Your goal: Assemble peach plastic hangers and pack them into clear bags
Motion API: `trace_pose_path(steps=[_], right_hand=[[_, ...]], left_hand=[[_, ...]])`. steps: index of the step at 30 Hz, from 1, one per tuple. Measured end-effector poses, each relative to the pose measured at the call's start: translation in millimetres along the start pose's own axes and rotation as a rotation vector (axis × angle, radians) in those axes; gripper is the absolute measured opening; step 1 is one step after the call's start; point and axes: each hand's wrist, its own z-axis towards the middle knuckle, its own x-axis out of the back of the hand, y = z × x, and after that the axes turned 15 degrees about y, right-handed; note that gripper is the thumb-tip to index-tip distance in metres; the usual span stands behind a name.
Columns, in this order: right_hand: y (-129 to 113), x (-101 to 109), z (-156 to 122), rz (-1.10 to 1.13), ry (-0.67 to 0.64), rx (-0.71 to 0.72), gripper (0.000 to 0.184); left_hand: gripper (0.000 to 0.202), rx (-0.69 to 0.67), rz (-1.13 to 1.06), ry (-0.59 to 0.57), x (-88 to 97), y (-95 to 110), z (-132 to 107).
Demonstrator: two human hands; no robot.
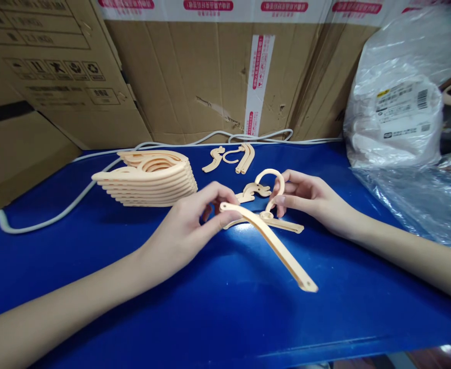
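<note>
Between finger and thumb, my left hand (195, 220) grips one end of a cream plastic hanger arm (273, 241), which slants down to the right with a hole at each end. My right hand (306, 197) pinches a cream hanger hook (282, 182) by its side, its curve upward and its round base near the arm. Whether hook and arm touch, I cannot tell. Behind them another hanger arm (287, 224) lies on the blue table (210, 318). A cream animal-shaped piece (258, 189) lies just beyond, partly hidden by the hook and my left fingers.
A stack of cream hangers (148, 182) stands at the left. Farther back lie several loose hanger pieces (244, 159). A white cable (72, 205) runs along the back and left. Cardboard boxes (195, 77) wall the rear; a clear plastic bag (398, 118) sits at the right.
</note>
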Motion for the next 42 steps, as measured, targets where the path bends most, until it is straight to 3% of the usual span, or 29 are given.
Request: trace_pose_path(steps=[4, 10, 17, 19, 20, 24, 27, 31, 42], right_hand=[[-1, 0, 0, -0.003, -0.011, 0.009, 0.023], [-2, 1, 1, 0.005, -0.013, 0.013, 0.021], [-4, 2, -1, 0.012, -0.039, 0.003, 0.02], [-5, 1, -2, 0.014, -0.036, 0.011, 0.02], [-5, 1, -2, 0.013, -0.034, 0.014, 0.019], [-7, 0, -3, 0.011, -0.025, 0.014, 0.019], [-9, -1, -3, 0.018, -0.01, 0.011, 0.02], [-11, -4, -1, 0.016, 0.039, -0.01, 0.02], [-7, -30, 10, 0.12, 0.119, -0.025, 0.022]], left_hand=[[0.007, 0.176, -0.23, 0.026, 6.5, 0, 8], [0.021, 0.411, -0.446, 0.011, 11.7, 5, 8], [0.036, 0.63, -0.625, -0.201, 9.0, 18, 3], [0.037, 0.559, -0.46, -0.227, 8.1, 18, -2], [0.038, 0.452, -0.311, -0.222, 7.5, 17, -5], [0.046, -0.214, 0.304, -0.069, 4.6, 12, -15], [0.054, -0.448, 0.504, -0.056, 5.2, 11, -14], [0.06, -0.517, 0.604, -0.016, 8.6, 10, -7], [0.052, -0.314, 0.58, -0.007, 3.8, -2, -7]])
